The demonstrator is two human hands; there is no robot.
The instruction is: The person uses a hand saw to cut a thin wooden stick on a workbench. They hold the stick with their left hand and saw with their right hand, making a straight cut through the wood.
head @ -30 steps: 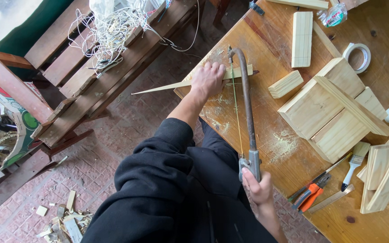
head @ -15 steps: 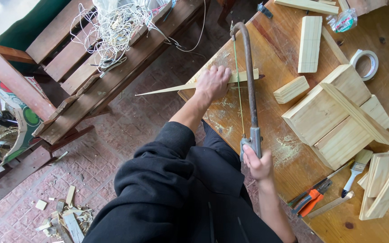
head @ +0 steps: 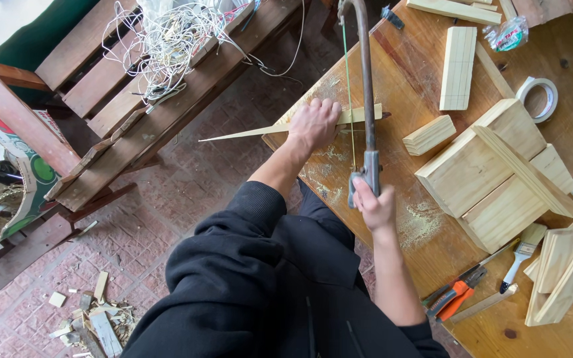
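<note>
Gripping saw (head: 366,86) – right hand (head: 374,207) | left hand (head: 313,123) flat on strip (head: 280,128) | block (head: 430,134) beside

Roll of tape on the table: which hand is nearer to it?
Right. The right hand grips the saw handle, nearer the roll of tape; the left hand presses the wood strip farther away.
</note>
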